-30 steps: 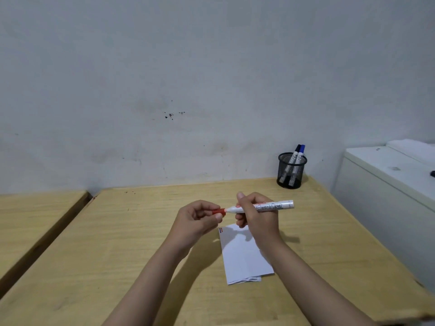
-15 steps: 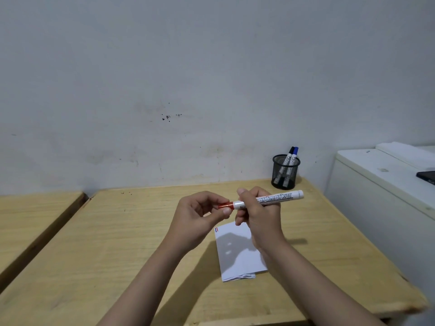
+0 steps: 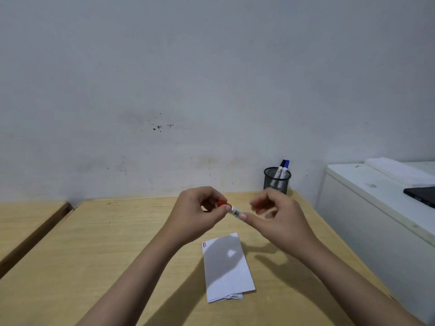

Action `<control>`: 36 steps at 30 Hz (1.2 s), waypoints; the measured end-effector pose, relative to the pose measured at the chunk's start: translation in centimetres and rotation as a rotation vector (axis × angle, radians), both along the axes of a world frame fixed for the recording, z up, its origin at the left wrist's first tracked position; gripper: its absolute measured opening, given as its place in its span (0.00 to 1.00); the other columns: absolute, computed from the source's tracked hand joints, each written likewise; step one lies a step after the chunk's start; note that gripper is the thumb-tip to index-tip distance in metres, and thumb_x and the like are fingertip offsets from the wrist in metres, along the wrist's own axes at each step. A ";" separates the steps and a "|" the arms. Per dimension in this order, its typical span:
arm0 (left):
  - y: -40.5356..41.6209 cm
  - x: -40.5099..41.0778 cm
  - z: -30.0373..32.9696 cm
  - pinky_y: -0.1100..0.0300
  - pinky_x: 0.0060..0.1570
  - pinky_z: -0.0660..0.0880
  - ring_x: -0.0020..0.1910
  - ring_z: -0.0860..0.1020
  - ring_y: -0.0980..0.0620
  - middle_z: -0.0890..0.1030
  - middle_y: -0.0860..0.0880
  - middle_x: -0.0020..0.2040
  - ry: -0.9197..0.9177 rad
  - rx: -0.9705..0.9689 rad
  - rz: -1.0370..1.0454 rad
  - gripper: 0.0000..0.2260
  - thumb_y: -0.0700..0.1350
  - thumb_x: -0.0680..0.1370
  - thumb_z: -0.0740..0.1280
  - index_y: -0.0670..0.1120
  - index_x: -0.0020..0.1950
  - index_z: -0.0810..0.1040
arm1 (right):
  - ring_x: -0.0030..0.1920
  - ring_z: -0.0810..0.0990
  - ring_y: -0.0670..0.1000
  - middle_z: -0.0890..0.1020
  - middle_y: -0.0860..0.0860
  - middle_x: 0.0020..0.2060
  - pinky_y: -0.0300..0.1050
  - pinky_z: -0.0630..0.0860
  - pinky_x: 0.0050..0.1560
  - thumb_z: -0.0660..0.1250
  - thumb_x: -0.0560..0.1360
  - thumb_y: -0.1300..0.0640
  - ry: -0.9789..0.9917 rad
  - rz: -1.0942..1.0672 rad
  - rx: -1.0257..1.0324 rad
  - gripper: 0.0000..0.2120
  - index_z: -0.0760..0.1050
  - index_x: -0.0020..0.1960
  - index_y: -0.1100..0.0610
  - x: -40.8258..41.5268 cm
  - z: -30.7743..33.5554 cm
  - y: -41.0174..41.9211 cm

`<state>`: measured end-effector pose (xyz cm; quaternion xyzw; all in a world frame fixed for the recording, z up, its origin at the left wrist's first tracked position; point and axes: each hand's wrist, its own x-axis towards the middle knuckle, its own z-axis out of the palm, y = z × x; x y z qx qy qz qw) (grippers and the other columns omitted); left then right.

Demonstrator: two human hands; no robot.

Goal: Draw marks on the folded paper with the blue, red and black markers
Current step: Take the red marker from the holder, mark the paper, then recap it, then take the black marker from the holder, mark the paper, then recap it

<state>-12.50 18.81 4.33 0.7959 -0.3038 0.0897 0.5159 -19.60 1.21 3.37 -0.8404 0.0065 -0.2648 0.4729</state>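
Head: both hands [image 3: 235,215] grip red marker [image 3: 231,209].

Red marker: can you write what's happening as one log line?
red marker held in both hands, cap on | left hand at cap | right hand on barrel | folded paper flat on table

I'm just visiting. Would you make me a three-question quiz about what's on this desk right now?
1. True or false: the paper lies flat on the desk, with neither hand touching it.
2. Which marker colours stand in the mesh cup? A) red and blue B) black and blue C) black and red
3. Fill in: the left hand pinches the ___ end of the marker held between it and the right hand.

Key
1. True.
2. B: the black marker and the blue marker.
3. Red.
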 end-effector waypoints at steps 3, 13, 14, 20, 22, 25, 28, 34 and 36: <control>-1.4 0.4 0.9 0.68 0.34 0.72 0.31 0.75 0.59 0.82 0.45 0.36 -0.007 0.009 -0.047 0.02 0.43 0.69 0.73 0.47 0.39 0.82 | 0.43 0.81 0.41 0.84 0.43 0.41 0.28 0.72 0.43 0.78 0.64 0.53 -0.021 0.078 -0.144 0.13 0.79 0.46 0.49 0.7 0.5 -1.2; -9.3 5.6 0.0 0.65 0.44 0.77 0.40 0.80 0.57 0.83 0.51 0.40 0.052 -0.209 0.004 0.08 0.44 0.72 0.71 0.47 0.50 0.80 | 0.30 0.79 0.43 0.81 0.47 0.35 0.31 0.76 0.38 0.72 0.71 0.62 -0.343 -0.206 -0.090 0.26 0.72 0.66 0.48 6.5 2.7 -10.6; -10.8 6.6 -0.5 0.64 0.45 0.76 0.42 0.80 0.57 0.83 0.51 0.43 0.050 -0.192 0.018 0.08 0.45 0.72 0.71 0.47 0.50 0.81 | 0.29 0.78 0.41 0.80 0.46 0.34 0.29 0.74 0.37 0.71 0.71 0.62 -0.367 -0.277 -0.076 0.24 0.72 0.65 0.50 7.7 3.0 -12.0; -19.6 12.7 -3.6 0.60 0.51 0.69 0.54 0.77 0.47 0.79 0.44 0.54 -0.052 0.123 0.039 0.14 0.50 0.73 0.68 0.43 0.54 0.78 | 0.31 0.81 0.42 0.80 0.49 0.37 0.42 0.79 0.39 0.71 0.72 0.60 -0.371 -0.465 0.072 0.18 0.68 0.58 0.52 14.3 2.7 -17.8; -21.5 14.2 -4.2 0.58 0.51 0.70 0.56 0.76 0.44 0.78 0.42 0.54 -0.061 0.170 0.060 0.15 0.51 0.73 0.67 0.41 0.53 0.78 | 0.34 0.83 0.50 0.80 0.52 0.37 0.45 0.78 0.39 0.70 0.72 0.60 -0.333 -0.472 0.095 0.18 0.66 0.57 0.53 16.0 1.4 -18.4; -23.0 15.8 -5.3 0.54 0.49 0.73 0.54 0.75 0.42 0.78 0.41 0.51 -0.059 0.249 0.098 0.16 0.55 0.74 0.65 0.42 0.47 0.78 | 0.35 0.81 0.55 0.78 0.53 0.32 0.47 0.76 0.37 0.68 0.72 0.62 -0.223 -0.495 0.037 0.15 0.66 0.55 0.56 17.8 -0.9 -18.8; -23.5 16.4 -6.3 0.55 0.42 0.72 0.51 0.76 0.43 0.78 0.43 0.48 -0.067 0.293 0.124 0.16 0.55 0.74 0.65 0.42 0.46 0.78 | 0.34 0.79 0.58 0.79 0.57 0.30 0.52 0.76 0.35 0.67 0.69 0.65 -0.087 -0.494 -0.022 0.14 0.66 0.52 0.58 19.1 -3.1 -19.5; -24.0 16.5 -6.2 0.54 0.47 0.74 0.52 0.77 0.44 0.79 0.41 0.51 -0.015 0.196 0.132 0.17 0.54 0.71 0.70 0.39 0.48 0.80 | 0.52 0.75 0.59 0.74 0.58 0.52 0.52 0.75 0.48 0.69 0.66 0.60 0.149 -0.529 -0.198 0.21 0.68 0.58 0.56 21.2 -5.0 -20.3; -24.0 16.5 -6.1 0.52 0.50 0.74 0.54 0.77 0.44 0.80 0.41 0.52 0.010 0.175 0.138 0.18 0.53 0.71 0.71 0.38 0.49 0.80 | 0.58 0.71 0.59 0.72 0.57 0.56 0.54 0.72 0.55 0.69 0.66 0.59 0.201 -0.547 -0.332 0.25 0.69 0.62 0.54 21.8 -4.5 -20.5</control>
